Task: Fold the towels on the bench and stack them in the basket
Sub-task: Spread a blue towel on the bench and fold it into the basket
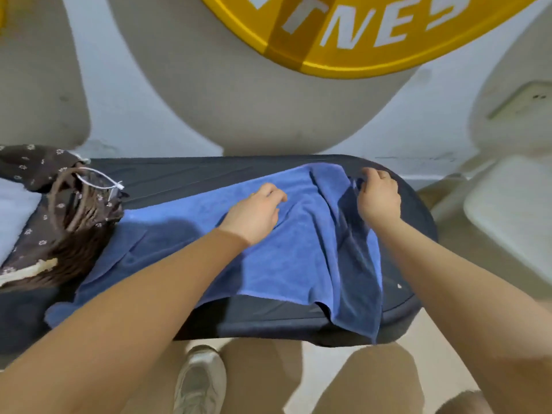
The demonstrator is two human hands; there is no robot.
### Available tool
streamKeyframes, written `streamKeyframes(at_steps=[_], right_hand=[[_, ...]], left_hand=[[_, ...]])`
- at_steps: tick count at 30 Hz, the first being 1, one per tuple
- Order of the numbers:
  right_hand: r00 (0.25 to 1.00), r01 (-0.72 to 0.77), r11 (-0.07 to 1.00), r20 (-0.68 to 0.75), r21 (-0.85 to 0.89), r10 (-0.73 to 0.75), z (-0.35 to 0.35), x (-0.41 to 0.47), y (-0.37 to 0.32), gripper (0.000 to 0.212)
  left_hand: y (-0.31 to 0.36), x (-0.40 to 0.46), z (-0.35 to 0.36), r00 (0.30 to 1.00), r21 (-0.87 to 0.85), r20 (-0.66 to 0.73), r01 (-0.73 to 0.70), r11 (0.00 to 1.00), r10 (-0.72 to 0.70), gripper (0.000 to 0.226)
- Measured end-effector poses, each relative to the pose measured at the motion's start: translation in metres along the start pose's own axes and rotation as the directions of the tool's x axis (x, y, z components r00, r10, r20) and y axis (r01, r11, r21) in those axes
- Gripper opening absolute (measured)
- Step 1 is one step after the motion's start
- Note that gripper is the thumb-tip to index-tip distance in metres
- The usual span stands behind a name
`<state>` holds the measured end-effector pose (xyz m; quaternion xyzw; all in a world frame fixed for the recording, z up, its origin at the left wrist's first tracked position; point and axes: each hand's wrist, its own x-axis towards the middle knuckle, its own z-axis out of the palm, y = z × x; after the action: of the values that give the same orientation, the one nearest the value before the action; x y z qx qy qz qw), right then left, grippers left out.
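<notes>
A blue towel lies spread across the dark padded bench, creased and partly doubled over at its right end, with one corner hanging off the front edge. My left hand presses palm down on the towel's middle, fingers curled. My right hand pinches the towel's far right edge and lifts it slightly. A brown wicker basket with a flowered cloth liner stands on the bench's left end, touching the towel. A white towel lies inside it.
A wall with a yellow round sign rises right behind the bench. A white object stands on the floor to the right. My legs and a light shoe are below the bench's front edge.
</notes>
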<state>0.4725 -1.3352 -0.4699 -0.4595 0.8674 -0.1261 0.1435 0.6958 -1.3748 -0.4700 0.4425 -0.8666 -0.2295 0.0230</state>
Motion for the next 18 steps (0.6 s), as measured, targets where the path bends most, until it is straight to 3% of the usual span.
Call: streamKeyframes(at_steps=[6, 10, 13, 18], right_hand=[[0.997, -0.070, 0.990, 0.035, 0.123, 0.066, 0.018, 0.016, 0.021, 0.040], [0.998, -0.052, 0.994, 0.047, 0.095, 0.048, 0.024, 0.024, 0.016, 0.014], [0.994, -0.058, 0.996, 0.098, 0.064, 0.052, 0.018, 0.031, 0.018, 0.014], [0.982, -0.164, 0.957, -0.053, 0.237, 0.182, -0.010, 0.038, 0.038, 0.013]], left_hand=[[0.004, 0.057, 0.015, 0.994, 0.062, -0.096, -0.048, 0.997, 0.054, 0.043], [0.002, 0.087, 0.020, 0.992, 0.149, -0.110, 0.074, 0.986, -0.057, 0.036], [-0.001, 0.103, 0.018, 0.983, 0.117, -0.090, 0.168, 0.979, -0.158, 0.035], [0.002, 0.120, 0.012, 0.994, 0.099, -0.067, 0.095, 0.991, -0.089, 0.019]])
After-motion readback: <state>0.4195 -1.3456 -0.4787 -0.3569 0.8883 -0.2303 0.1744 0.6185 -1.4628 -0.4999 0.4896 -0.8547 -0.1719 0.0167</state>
